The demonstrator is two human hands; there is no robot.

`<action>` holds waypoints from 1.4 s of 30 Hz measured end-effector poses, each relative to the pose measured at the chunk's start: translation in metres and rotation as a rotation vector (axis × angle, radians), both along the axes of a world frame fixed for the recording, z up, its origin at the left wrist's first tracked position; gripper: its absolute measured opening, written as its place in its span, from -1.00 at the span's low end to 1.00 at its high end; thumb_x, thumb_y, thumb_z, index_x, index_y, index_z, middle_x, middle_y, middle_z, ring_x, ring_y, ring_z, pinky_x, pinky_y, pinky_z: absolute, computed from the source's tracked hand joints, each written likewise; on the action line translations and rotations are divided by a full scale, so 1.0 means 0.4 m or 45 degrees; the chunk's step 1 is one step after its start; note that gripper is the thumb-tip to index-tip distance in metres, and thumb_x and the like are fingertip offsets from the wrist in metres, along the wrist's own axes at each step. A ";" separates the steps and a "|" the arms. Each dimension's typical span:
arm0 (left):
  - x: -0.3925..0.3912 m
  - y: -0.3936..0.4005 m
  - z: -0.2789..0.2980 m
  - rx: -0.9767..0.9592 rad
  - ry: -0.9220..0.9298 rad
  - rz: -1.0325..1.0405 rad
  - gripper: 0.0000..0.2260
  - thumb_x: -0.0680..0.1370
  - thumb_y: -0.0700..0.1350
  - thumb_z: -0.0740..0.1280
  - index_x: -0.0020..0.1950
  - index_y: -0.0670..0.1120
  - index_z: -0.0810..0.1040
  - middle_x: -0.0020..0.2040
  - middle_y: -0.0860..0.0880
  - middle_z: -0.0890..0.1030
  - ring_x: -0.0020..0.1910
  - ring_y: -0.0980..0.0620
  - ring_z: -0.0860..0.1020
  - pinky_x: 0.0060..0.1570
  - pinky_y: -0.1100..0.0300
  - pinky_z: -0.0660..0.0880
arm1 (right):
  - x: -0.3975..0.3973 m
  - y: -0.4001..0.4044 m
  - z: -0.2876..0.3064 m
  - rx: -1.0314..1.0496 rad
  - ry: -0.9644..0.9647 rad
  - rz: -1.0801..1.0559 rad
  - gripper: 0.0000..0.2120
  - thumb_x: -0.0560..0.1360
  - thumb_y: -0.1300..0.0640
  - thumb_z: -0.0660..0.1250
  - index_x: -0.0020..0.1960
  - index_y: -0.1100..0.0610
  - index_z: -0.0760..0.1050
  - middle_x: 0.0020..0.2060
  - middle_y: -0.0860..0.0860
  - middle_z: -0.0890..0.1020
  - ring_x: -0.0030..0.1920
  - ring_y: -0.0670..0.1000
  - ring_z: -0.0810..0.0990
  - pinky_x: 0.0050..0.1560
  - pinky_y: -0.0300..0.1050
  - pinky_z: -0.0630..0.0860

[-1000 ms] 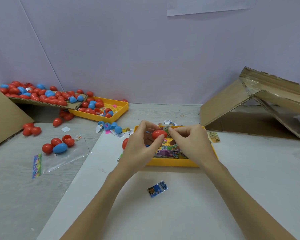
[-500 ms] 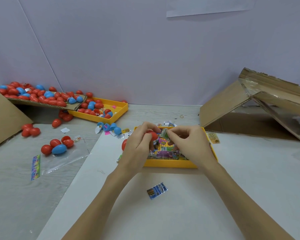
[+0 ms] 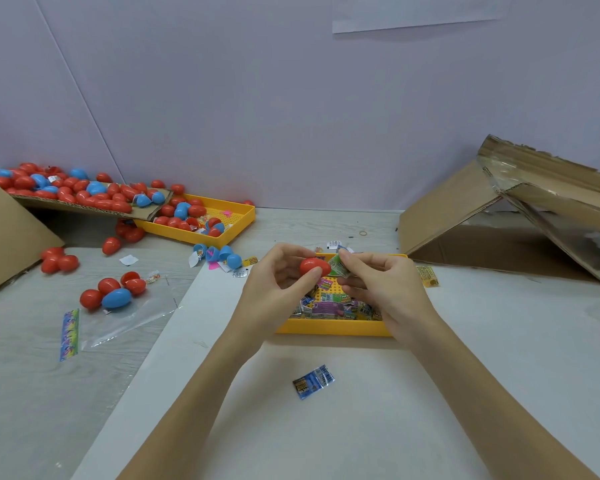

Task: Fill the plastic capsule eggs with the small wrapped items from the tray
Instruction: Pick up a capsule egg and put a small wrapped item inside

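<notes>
My left hand (image 3: pixel 278 292) holds a red capsule egg (image 3: pixel 314 267) between thumb and fingers, just above the near yellow tray (image 3: pixel 329 327). My right hand (image 3: pixel 381 289) pinches a small green wrapped item (image 3: pixel 338 266) right against the egg's right end. The tray holds several colourful wrapped items (image 3: pixel 326 308). One blue wrapped item (image 3: pixel 313 381) lies alone on the white sheet in front of the tray. Whether the egg is open or closed I cannot tell.
A second yellow tray (image 3: pixel 236 223) with red and blue eggs stands at the back left, below a cardboard flap (image 3: pixel 84 206) loaded with eggs. Loose eggs (image 3: pixel 113 292) lie on a clear bag at left. An open cardboard box (image 3: pixel 499 216) sits at right.
Both hands dipped toward the tray half a second ago and have come up again. The right hand now pinches a green wrapped item beside the red egg.
</notes>
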State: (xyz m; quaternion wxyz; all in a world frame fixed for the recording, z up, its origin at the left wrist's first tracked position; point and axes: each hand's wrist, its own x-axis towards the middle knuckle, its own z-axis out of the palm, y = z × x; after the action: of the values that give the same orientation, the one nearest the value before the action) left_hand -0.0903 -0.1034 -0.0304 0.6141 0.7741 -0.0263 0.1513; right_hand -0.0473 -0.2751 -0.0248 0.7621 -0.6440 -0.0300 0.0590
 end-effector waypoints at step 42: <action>-0.001 0.000 0.003 -0.096 -0.137 0.118 -0.75 0.53 -0.03 0.48 0.19 -0.02 0.68 0.01 0.07 0.73 0.05 0.08 0.69 0.06 0.20 0.64 | -0.010 0.027 -0.014 -0.079 -0.429 0.068 -0.71 0.51 0.20 0.50 0.23 0.05 0.66 0.06 -0.10 0.74 0.11 -0.13 0.70 0.12 -0.26 0.61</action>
State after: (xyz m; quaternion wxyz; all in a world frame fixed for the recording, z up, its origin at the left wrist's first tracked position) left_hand -0.0908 -0.1032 -0.0291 0.6330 0.7415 -0.0176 0.2218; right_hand -0.0514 -0.2644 -0.0306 0.7243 -0.6669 -0.1726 -0.0285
